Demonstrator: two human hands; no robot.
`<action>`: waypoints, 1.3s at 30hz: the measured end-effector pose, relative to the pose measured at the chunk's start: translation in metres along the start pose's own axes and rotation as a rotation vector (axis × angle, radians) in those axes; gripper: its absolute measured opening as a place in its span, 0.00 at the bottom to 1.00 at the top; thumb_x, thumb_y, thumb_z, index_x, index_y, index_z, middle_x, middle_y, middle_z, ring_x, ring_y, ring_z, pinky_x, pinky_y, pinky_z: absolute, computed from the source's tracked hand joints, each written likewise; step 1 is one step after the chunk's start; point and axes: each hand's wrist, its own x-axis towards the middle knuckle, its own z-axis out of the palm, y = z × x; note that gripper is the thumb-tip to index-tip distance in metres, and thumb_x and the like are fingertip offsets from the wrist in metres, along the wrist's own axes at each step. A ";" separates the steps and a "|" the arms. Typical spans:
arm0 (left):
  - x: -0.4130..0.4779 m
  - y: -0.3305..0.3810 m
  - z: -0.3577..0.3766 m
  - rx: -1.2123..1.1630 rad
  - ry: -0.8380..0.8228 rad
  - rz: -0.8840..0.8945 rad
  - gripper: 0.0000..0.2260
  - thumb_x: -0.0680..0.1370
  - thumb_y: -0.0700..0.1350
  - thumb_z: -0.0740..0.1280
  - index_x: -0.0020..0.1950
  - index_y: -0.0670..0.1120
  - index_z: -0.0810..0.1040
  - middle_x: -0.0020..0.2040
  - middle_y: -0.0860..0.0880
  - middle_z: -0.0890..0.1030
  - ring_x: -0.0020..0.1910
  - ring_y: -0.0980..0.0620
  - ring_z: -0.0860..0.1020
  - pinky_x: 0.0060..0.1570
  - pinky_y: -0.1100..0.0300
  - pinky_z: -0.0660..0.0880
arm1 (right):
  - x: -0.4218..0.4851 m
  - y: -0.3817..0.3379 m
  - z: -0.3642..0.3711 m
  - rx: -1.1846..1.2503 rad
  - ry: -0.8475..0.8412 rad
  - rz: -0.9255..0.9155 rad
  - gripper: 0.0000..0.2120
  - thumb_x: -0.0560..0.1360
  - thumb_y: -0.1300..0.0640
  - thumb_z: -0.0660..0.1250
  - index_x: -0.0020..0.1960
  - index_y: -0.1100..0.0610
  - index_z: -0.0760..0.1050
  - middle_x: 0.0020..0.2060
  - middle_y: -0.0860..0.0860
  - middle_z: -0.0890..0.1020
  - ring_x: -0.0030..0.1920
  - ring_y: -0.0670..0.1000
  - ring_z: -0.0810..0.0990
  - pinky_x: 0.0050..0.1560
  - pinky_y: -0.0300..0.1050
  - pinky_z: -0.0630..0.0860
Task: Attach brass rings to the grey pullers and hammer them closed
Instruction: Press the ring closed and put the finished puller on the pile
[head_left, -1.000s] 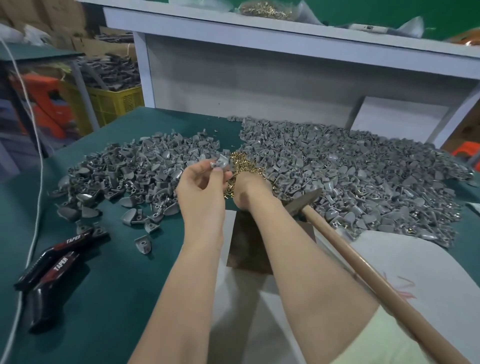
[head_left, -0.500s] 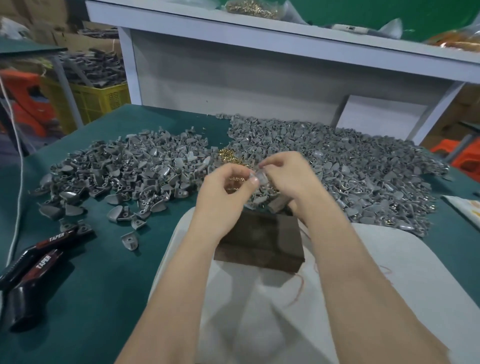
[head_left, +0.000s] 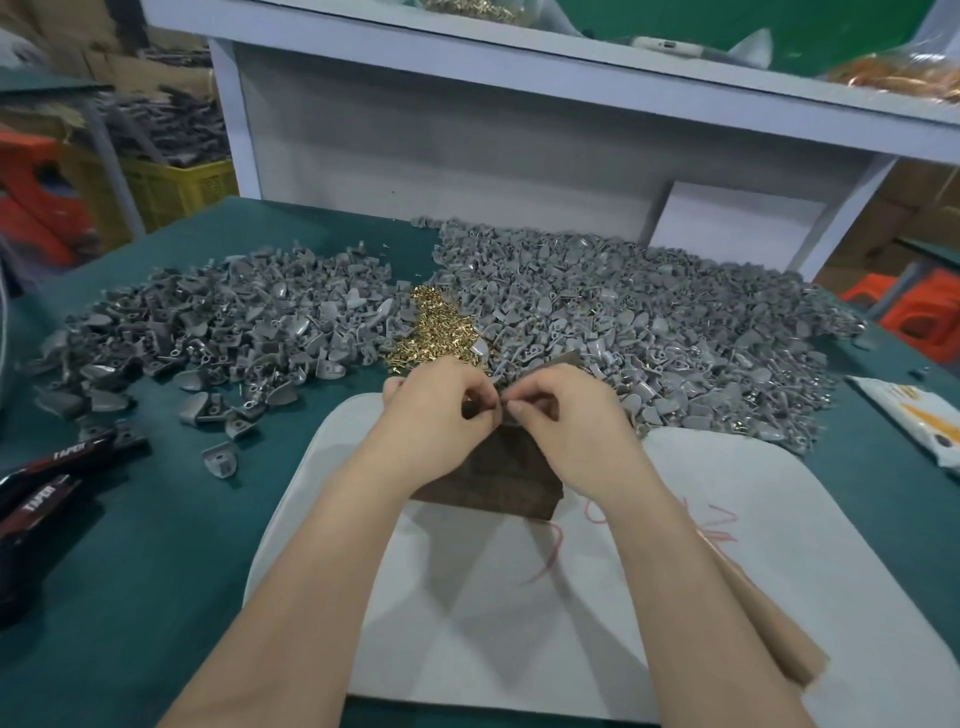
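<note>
My left hand (head_left: 436, 410) and my right hand (head_left: 569, 415) meet fingertip to fingertip over a dark brown block (head_left: 493, 483). The left pinches a grey puller (head_left: 497, 402), mostly hidden by the fingers. The right pinches a tiny brass ring against it, too small to see clearly. A heap of brass rings (head_left: 434, 332) lies just beyond my hands, between a left pile of grey pullers (head_left: 208, 332) and a larger right pile (head_left: 649, 332). The hammer's wooden handle (head_left: 763, 629) lies under my right forearm, its head (head_left: 563, 359) behind the right hand.
The block sits on a white pad (head_left: 519, 597) on the green table (head_left: 130, 571). Black-and-red pliers (head_left: 47, 483) lie at the left edge, and a white packet (head_left: 924, 421) at the right. A white shelf (head_left: 519, 67) rises behind the piles.
My right hand left the brass ring heap and came to the puller in my left hand. Both hands then dropped lower, over the block.
</note>
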 end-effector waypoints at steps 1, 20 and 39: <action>0.000 0.000 0.001 0.001 0.000 0.003 0.05 0.75 0.48 0.68 0.40 0.55 0.76 0.41 0.57 0.74 0.52 0.51 0.76 0.60 0.50 0.67 | 0.000 0.000 0.001 -0.045 0.014 -0.012 0.05 0.74 0.61 0.68 0.46 0.54 0.82 0.43 0.49 0.77 0.42 0.45 0.75 0.47 0.37 0.70; 0.004 -0.004 0.004 0.005 -0.007 0.073 0.03 0.76 0.47 0.69 0.44 0.48 0.79 0.46 0.51 0.75 0.51 0.46 0.75 0.56 0.48 0.71 | 0.008 -0.027 -0.004 -0.417 -0.114 0.091 0.08 0.77 0.59 0.63 0.53 0.59 0.78 0.49 0.55 0.76 0.48 0.56 0.75 0.45 0.42 0.70; 0.003 -0.004 0.004 0.006 0.015 0.050 0.05 0.75 0.47 0.69 0.40 0.52 0.76 0.44 0.52 0.76 0.50 0.47 0.76 0.56 0.48 0.72 | -0.003 0.000 0.003 0.068 0.049 0.082 0.04 0.74 0.61 0.69 0.46 0.55 0.82 0.44 0.49 0.81 0.45 0.47 0.80 0.53 0.43 0.76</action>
